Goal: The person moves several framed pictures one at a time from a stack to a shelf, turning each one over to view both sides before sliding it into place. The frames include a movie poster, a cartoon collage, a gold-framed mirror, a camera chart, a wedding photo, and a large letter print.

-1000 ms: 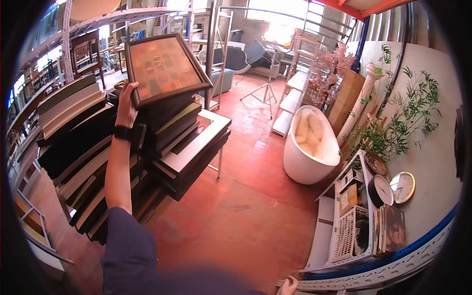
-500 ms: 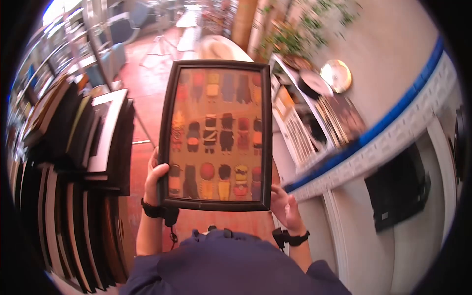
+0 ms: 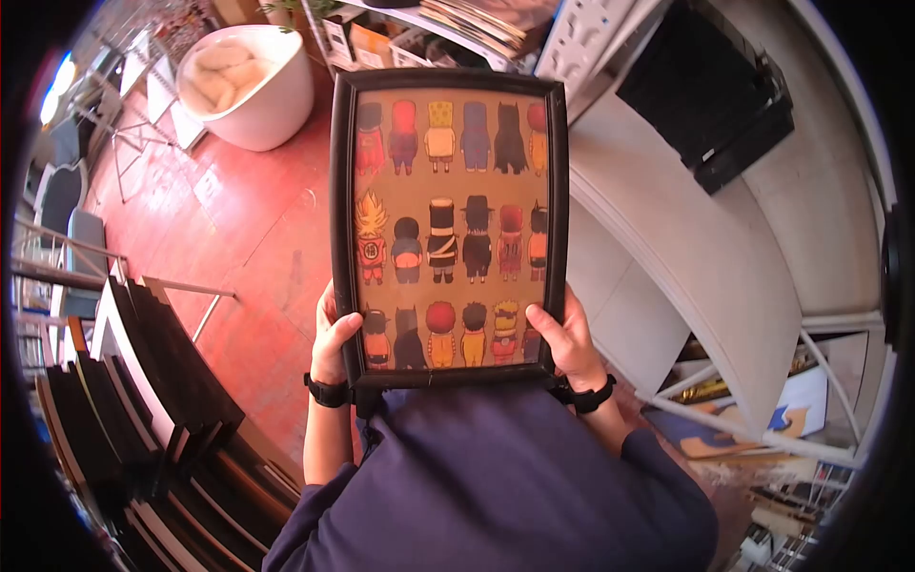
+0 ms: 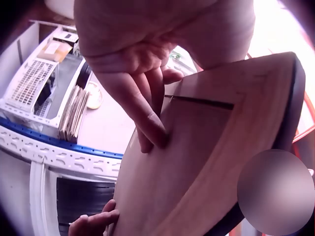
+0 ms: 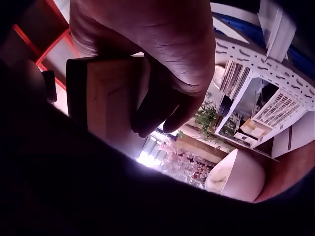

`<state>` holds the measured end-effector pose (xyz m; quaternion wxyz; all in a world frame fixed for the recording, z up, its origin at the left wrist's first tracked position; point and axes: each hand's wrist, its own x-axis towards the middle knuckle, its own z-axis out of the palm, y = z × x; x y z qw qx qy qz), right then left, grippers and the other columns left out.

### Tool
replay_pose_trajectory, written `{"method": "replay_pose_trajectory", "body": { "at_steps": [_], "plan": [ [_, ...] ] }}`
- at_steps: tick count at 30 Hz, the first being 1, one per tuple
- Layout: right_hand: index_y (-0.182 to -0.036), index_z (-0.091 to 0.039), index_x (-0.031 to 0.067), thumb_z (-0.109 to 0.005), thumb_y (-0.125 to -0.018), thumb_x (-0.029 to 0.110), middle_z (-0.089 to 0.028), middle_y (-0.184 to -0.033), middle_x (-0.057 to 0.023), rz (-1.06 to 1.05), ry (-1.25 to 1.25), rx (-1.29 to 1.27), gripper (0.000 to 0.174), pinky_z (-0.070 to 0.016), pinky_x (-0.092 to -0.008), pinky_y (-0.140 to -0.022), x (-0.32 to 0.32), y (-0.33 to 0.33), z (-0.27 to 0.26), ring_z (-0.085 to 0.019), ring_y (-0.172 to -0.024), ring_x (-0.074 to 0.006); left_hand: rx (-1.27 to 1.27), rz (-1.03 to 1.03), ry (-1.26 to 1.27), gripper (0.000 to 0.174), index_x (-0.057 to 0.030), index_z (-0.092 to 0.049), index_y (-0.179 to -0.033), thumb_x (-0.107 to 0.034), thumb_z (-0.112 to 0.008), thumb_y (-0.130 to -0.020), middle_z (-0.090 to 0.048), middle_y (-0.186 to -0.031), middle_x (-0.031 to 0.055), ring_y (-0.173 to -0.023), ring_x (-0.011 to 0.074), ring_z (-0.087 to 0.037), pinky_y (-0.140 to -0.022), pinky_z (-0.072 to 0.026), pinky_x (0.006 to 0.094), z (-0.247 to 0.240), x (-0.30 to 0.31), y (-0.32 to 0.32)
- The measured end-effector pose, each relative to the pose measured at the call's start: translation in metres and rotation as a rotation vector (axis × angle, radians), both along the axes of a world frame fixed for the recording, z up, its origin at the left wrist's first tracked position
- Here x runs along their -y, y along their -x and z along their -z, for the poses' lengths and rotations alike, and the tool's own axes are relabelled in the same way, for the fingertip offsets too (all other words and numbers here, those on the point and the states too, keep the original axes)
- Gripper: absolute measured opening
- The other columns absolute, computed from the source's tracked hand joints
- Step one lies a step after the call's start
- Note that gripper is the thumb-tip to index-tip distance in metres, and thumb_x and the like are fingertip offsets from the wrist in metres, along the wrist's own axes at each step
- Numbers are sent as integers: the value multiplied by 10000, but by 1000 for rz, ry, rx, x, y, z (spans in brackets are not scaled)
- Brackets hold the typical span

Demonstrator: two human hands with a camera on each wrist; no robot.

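Observation:
A dark-framed picture (image 3: 448,229) with rows of small cartoon figures on brown is held upright before the body. My left hand (image 3: 335,334) grips its lower left edge, thumb on the front of the frame. On the lower right edge, my right hand (image 3: 567,334) holds it the same way. In the left wrist view, the fingers of the left hand (image 4: 138,88) lie against the picture's pale wooden back (image 4: 197,142). Fingers of the right hand (image 5: 162,64) reach behind the frame (image 5: 98,93) in the right wrist view.
Stacked dark frames (image 3: 181,429) stand at the lower left. A white tub (image 3: 248,91) with cushions sits on the red floor at the upper left. White shelving with records (image 3: 477,24) is at the top, and a black panel (image 3: 705,95) hangs at the upper right.
The picture came from over the stacked frames at left to the front of the body. The right hand rose and took hold of its right side. The head view turned right.

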<state>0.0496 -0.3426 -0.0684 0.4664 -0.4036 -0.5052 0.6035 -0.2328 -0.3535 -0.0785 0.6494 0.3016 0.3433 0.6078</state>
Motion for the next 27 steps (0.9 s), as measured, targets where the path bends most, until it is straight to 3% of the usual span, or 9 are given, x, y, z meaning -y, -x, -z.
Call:
{"method": "replay_pose_trajectory", "body": {
  "at_steps": [10, 17, 22, 25, 27],
  "plan": [
    [-1212, -464, -26, -588, -900, 184, -538, -977, 8, 189, -12, 19, 396, -379, -220, -784, 21, -36, -7, -460, -858, -70, -29, 121, 63, 736, 32, -409, -1279, -305, -708, -697, -542, -1196, 138, -1084, 215, -534, -942, -422, 346, -1, -13, -41],
    [-1229, -446, -25, -594, -897, 190, -542, -992, 3, 251, 44, -11, 423, -386, -221, -782, 37, -63, 5, -469, -858, -73, -38, 224, 63, 753, 21, -371, -1320, -282, -701, -716, -521, -1231, 141, -1102, 215, -531, -932, -433, 335, -4, -16, -64],
    [-1201, -456, -40, -612, -886, 201, -507, -915, 30, 333, -21, 1, 426, -368, -196, -713, 35, -72, -3, -434, -787, -50, 10, 262, 55, 706, 28, -366, -1320, -229, -684, -744, -515, -1241, 145, -1115, 214, -527, -942, -433, 335, -4, -18, -79],
    [-1188, -464, -45, -620, -878, 205, -488, -886, 38, 357, -33, -8, 428, -348, -188, -684, 35, -82, 0, -408, -766, -41, -28, 252, 47, 654, 49, -399, -1276, -275, -657, -771, -543, -1174, 164, -1035, 239, -567, -894, -464, 360, 2, -21, -88],
    [-1190, -464, -45, -621, -876, 204, -494, -884, 36, 354, -24, -3, 430, -351, -189, -687, 36, -92, 3, -414, -766, -43, 48, 323, 72, 669, 27, -374, -1308, -230, -683, -773, -524, -1220, 144, -1106, 212, -526, -943, -433, 340, 6, -22, -90]
  ]
}}
